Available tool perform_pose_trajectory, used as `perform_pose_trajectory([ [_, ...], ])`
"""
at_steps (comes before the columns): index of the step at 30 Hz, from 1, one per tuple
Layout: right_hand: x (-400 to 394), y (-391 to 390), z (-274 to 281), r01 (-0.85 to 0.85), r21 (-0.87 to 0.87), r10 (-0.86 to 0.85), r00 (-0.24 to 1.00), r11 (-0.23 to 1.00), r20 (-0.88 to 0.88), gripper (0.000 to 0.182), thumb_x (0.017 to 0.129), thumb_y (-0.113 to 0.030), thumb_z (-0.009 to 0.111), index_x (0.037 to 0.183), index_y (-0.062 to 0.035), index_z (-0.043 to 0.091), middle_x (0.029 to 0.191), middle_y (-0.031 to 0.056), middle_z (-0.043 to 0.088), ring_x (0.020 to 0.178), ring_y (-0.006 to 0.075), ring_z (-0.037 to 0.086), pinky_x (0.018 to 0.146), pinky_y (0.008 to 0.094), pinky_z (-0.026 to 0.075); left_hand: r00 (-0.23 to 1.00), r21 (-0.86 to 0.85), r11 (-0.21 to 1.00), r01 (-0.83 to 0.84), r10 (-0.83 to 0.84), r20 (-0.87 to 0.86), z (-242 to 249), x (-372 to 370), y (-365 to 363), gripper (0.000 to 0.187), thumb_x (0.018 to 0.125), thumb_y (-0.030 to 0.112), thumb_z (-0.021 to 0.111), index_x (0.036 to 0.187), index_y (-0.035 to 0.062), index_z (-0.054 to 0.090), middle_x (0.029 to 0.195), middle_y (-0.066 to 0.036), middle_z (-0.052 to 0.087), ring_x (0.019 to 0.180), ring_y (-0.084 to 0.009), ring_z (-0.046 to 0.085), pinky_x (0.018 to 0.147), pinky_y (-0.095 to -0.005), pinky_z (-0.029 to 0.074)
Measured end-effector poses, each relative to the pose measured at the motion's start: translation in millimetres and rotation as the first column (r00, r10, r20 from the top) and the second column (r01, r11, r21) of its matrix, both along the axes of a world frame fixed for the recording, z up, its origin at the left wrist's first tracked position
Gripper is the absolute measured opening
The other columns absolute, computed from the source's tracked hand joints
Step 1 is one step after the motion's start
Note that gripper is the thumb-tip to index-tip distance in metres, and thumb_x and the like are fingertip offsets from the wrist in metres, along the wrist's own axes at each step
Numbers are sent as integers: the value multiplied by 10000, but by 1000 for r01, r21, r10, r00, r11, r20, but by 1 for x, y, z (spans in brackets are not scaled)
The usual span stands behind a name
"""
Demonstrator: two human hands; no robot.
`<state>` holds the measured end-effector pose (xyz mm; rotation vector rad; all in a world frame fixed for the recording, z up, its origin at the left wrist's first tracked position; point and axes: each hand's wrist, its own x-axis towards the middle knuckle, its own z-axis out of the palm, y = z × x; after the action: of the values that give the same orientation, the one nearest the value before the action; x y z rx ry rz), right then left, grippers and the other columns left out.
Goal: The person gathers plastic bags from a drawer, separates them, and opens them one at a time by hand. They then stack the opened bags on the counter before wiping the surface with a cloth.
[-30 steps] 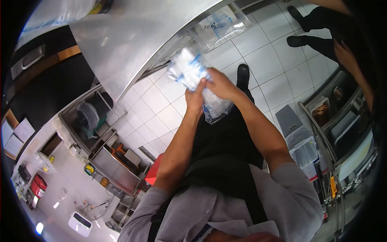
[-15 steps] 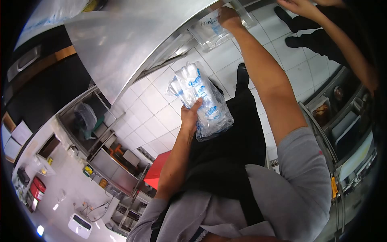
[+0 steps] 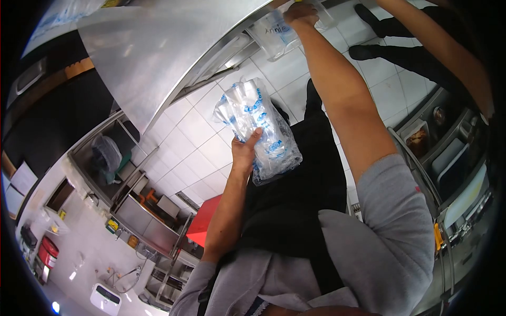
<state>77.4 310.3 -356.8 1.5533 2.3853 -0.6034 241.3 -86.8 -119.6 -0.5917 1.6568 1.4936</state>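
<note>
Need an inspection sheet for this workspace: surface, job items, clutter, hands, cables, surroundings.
Surface: steel counter, light glare.
Job items: clear plastic packet with blue print, held above the tiled floor; clear container marked "Annie" by the counter's edge.
Clutter: clear plastic wrapping on the counter.
Hands: left hand grips the packet; right hand at the container, grip unclear.
Cables: thin line near the white wall unit, cord or hose unclear.
Surroundings: red box; co-worker's legs beyond the container.
</note>
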Motion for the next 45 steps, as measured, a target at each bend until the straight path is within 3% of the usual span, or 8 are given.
perform_pose_trajectory([
  [5, 15, -10, 78, -309, -191, 306, 951, 932, -43, 648, 938, -553, 633, 1338, -44, 653, 1392, 184, 626, 1271, 388, 597, 1027, 462, 494, 1000, 17, 1000, 7, -7, 5, -2, 0, -5, 492, 888, 175, 841, 1277, -37, 626, 1145, -115, 723, 1000, -207, 699, 897, -355, 572],
  [12, 7, 6, 16, 19, -432, -205, 899, 902, -388, 648, 935, -523, 690, 1309, 5, 651, 1266, 218, 698, 1150, 351, 682, 952, 417, 533, 999, 16, 999, 28, -28, -21, 4, 0, 0, 495, 884, 176, 841, 1273, -45, 629, 1141, -119, 721, 995, -209, 697, 887, -352, 571],
  [15, 52, -5, 69, 120, -434, -356, 778, 893, -517, 373, 925, -316, 735, 1062, 31, 717, 1002, 144, 734, 967, 265, 704, 850, 408, 545, 999, 7, 999, 39, -39, -9, 16, -2, 9, 476, 895, 156, 825, 1275, -51, 626, 1143, -126, 719, 1001, -211, 696, 890, -352, 572],
  [18, 80, -5, 76, 95, -573, -456, 716, 814, -529, 394, 932, -247, 729, 1166, 68, 689, 1119, 218, 734, 1001, 332, 714, 819, 422, 537, 999, 24, 999, 47, -47, -14, 31, -5, 21, 466, 903, 145, 814, 1278, -56, 622, 1147, -132, 716, 1004, -214, 694, 894, -353, 570],
  [24, 141, -37, 103, 68, -843, -801, 359, 534, -478, 179, 965, -53, 647, 1108, 54, 660, 1046, 156, 704, 918, 205, 688, 781, 362, 541, 998, 94, 994, 52, -47, -51, 37, -5, 32, 475, 904, 143, 812, 1286, -55, 612, 1163, -134, 709, 1010, -215, 690, 893, -356, 569],
  [30, 215, -88, 133, -67, -937, -932, 104, 342, -347, 331, 1027, -88, 565, 1349, -21, 535, 1285, 141, 637, 1157, 251, 654, 970, 394, 549, 998, 111, 993, 47, -42, -47, 48, -5, 37, 486, 904, 143, 813, 1295, -56, 603, 1171, -137, 706, 1019, -222, 690, 908, -365, 567],
  [37, 303, -98, 167, -317, -940, -980, 104, 126, -167, 457, 1018, -25, 520, 1472, -44, 464, 1446, 106, 552, 1349, 240, 538, 1188, 412, 389, 999, 115, 992, 49, -48, -13, 48, -4, 32, 520, 917, 135, 796, 1340, -60, 565, 1213, -167, 696, 1054, -276, 703, 921, -426, 593],
  [45, 349, -112, 231, -418, -905, -915, 390, -76, -103, 440, 1026, -54, 512, 1462, -18, 466, 1385, 125, 620, 1280, 247, 609, 1131, 419, 465, 999, 111, 993, 46, -43, -31, 36, -4, 24, 432, 931, 64, 757, 1300, -81, 584, 1173, -181, 707, 991, -283, 727, 848, -435, 627],
])
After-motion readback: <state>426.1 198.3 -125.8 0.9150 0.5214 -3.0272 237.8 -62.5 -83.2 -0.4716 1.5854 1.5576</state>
